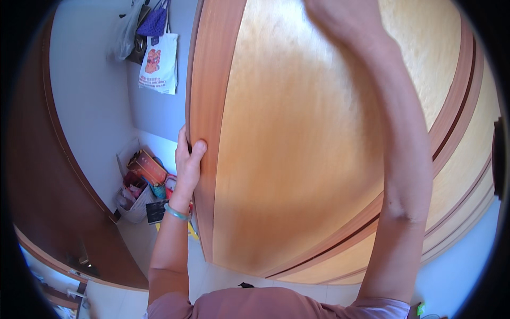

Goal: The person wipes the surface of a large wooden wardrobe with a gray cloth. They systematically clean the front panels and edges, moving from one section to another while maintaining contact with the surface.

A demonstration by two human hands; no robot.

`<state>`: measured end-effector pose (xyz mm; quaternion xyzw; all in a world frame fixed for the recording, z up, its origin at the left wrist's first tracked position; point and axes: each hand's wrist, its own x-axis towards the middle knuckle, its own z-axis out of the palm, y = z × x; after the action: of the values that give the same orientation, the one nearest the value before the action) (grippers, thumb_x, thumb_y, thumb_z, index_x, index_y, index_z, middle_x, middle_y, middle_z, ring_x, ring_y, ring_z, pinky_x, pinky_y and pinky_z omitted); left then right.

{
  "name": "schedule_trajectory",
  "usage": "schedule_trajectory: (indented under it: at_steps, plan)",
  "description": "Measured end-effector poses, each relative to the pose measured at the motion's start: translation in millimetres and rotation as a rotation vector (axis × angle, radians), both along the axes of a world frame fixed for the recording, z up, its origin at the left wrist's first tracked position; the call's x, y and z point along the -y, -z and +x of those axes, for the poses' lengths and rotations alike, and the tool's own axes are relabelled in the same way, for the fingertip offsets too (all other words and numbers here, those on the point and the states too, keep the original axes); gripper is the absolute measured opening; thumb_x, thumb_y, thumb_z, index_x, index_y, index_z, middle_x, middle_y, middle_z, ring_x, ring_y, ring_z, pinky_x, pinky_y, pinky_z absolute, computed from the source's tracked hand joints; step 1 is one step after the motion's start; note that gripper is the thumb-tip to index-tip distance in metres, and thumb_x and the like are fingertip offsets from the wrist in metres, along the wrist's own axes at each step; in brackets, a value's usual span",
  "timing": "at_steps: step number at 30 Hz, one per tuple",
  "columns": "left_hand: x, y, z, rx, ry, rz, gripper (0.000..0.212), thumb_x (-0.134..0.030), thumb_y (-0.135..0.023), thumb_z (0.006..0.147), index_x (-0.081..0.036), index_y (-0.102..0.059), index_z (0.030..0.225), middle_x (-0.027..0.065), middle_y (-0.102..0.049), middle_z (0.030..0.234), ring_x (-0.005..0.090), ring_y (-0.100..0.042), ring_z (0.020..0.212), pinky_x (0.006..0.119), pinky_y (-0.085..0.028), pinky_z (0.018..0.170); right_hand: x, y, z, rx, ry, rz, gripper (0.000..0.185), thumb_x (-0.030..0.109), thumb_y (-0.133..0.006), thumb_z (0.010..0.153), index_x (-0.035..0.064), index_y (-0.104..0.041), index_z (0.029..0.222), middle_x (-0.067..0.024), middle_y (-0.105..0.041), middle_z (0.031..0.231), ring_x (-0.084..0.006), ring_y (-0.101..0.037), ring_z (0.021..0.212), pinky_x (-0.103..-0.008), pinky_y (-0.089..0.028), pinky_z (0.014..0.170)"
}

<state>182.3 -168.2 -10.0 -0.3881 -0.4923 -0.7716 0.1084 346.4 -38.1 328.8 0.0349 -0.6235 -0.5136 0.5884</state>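
Observation:
A tall wooden door panel (pixel 299 159), light veneer with a reddish-brown frame strip, fills the space before me. It looks like part of a wardrobe or cabinet. My left hand (pixel 190 161) grips the panel's left edge, thumb on the front face and fingers wrapped behind. A pale green bangle (pixel 176 212) circles the left wrist. My right arm reaches up across the panel. Only the back and wrist of my right hand (pixel 344 18) show at the top of the view, blurred; its fingers are cut off, so what it touches is hidden.
More wooden panels (pixel 462 159) continue to the right. Bags, including a white printed tote (pixel 158 65), hang on the left wall. Below them stand a white basket (pixel 137 205) and a red-orange box (pixel 147 167). A dark brown door (pixel 59 179) stands at far left, above pale floor tiles (pixel 115 299).

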Motion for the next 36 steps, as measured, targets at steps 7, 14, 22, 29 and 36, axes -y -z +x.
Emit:
schedule_trajectory:
  at_steps: [7,14,22,29,36]
  plan:
    - [2.2,-0.7,-2.9,0.042,0.072,-0.039,0.076,-0.053,-0.063,0.090,0.000,-0.043,0.140,0.0142,-0.056,0.131,0.0228,-0.051,0.123,0.034,-0.037,0.106,15.6,140.2,-4.9,0.382,-0.204,-0.180,0.046,0.016,-0.055,0.087,0.0025,-0.056,0.131,-0.0105,-0.052,0.141,-0.0277,-0.042,0.137,-0.0416,-0.031,0.115]
    - [-2.9,1.5,-8.9,0.060,0.098,-0.071,0.072,-0.053,-0.056,0.095,-0.002,-0.040,0.143,0.0153,-0.054,0.136,0.0249,-0.048,0.127,0.035,-0.035,0.108,20.7,325.2,11.2,0.857,0.110,-0.204,0.059,0.015,-0.049,0.090,0.0007,-0.040,0.146,-0.0080,-0.036,0.155,-0.0239,-0.030,0.145,-0.0402,-0.020,0.121]
    - [5.9,-5.9,-5.6,0.070,0.149,-0.097,0.069,-0.049,-0.052,0.099,0.000,-0.037,0.146,0.0143,-0.051,0.140,0.0235,-0.045,0.131,0.034,-0.032,0.111,28.9,422.5,17.9,1.115,0.043,-0.300,0.063,0.015,-0.051,0.089,0.0002,-0.037,0.148,-0.0072,-0.038,0.154,-0.0205,-0.032,0.144,-0.0345,-0.022,0.119]
    - [7.1,13.5,-9.9,0.049,0.137,-0.042,0.063,-0.042,-0.050,0.102,0.003,-0.039,0.145,0.0118,-0.048,0.140,0.0201,-0.042,0.130,0.033,-0.031,0.111,33.2,324.9,29.0,0.878,-0.001,-0.358,0.060,0.018,-0.050,0.090,-0.0007,-0.041,0.146,-0.0096,-0.038,0.154,-0.0226,-0.032,0.144,-0.0384,-0.020,0.121]
    - [-0.2,22.4,-17.6,0.049,-0.002,-0.060,0.072,-0.051,-0.048,0.101,0.004,-0.038,0.145,0.0149,-0.048,0.142,0.0237,-0.042,0.132,0.034,-0.029,0.112,-2.6,183.4,80.5,0.314,-0.082,-0.460,0.058,0.021,-0.062,0.086,0.0079,-0.050,0.141,-0.0073,-0.043,0.151,-0.0257,-0.033,0.144,-0.0441,-0.021,0.119]
